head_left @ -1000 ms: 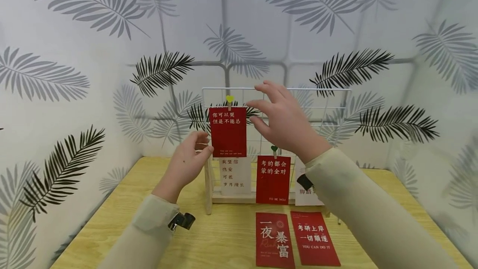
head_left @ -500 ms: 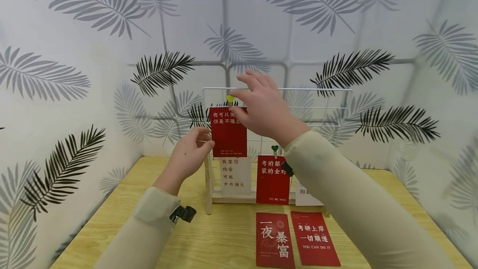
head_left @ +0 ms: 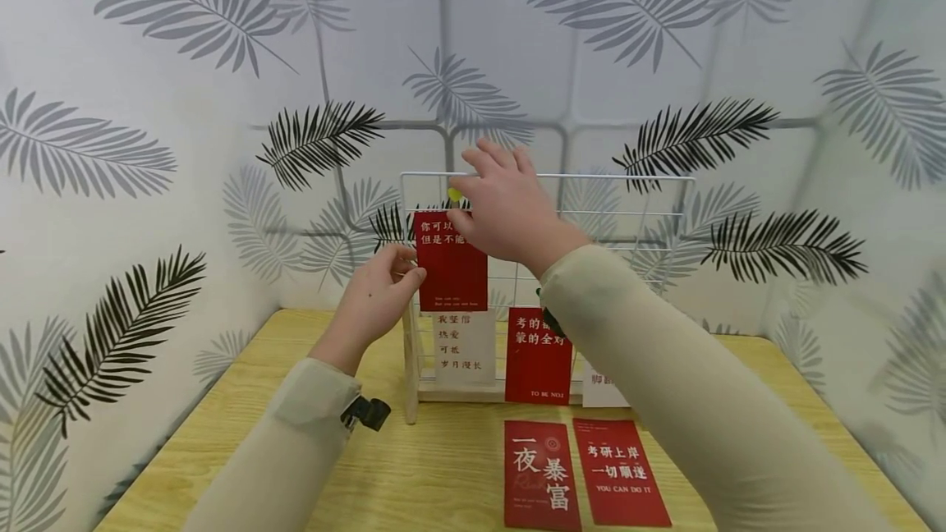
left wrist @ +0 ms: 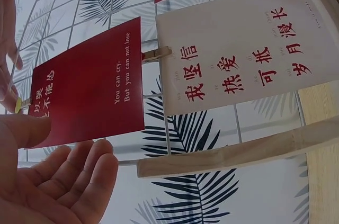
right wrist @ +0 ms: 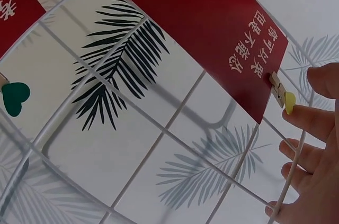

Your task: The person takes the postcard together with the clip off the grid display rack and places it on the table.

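Observation:
A red card [head_left: 452, 269] with white lettering hangs at the upper left of a white wire grid [head_left: 606, 212], held by a small wooden clothespin with a yellow heart [right wrist: 289, 102]. My right hand [head_left: 510, 208] is at this clothespin, its index fingertip right at the heart and its thumb apart from it. At the card's left edge is my left hand [head_left: 377, 294]; in the left wrist view its thumb [left wrist: 26, 130] overlaps the card and its fingers curve loosely beside the edge. Below hangs a white card [left wrist: 243, 49] with red writing, on another wooden clothespin [left wrist: 157, 54].
A second red card [head_left: 538, 368] hangs lower on the grid by a green heart clothespin [right wrist: 16, 98]. Another white card [head_left: 602, 388] is partly behind my right sleeve. Two red cards [head_left: 542, 474] lie on the wooden table [head_left: 414, 474] before the grid's wooden base [head_left: 458, 393].
My right hand has moved left across the grid to the yellow heart clothespin. My left hand has risen slightly beside the red card's left edge.

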`<state>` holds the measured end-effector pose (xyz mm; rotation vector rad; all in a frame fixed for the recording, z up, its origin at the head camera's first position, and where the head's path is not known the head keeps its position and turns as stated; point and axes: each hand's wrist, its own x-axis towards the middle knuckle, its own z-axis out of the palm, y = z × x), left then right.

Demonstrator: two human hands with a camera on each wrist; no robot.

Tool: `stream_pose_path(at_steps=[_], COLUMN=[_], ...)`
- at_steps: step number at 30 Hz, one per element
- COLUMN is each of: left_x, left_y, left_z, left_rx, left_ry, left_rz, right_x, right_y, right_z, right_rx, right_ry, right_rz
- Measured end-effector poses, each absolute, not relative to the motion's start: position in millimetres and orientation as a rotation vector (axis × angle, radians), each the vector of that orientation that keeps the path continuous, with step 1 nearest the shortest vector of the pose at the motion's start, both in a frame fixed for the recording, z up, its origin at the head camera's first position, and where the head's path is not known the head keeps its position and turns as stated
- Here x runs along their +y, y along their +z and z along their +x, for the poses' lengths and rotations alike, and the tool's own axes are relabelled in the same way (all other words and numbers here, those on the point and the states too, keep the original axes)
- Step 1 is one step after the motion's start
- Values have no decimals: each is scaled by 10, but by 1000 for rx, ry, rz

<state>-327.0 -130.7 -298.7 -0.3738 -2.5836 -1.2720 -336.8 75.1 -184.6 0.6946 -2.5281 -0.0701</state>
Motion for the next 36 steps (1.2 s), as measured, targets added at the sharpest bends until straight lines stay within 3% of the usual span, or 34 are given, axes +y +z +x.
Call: stream_pose_path(at_steps=[36], left_x=[-1189], left_y=[-2945], left_z=[-3356], left_rx=[-2390], left_ry=[-1281], left_rz=[-344], right_x=[720], right_y=[-1961], right_z=[-3514], right_rx=[-2324], right_ry=[48], right_rz=[682])
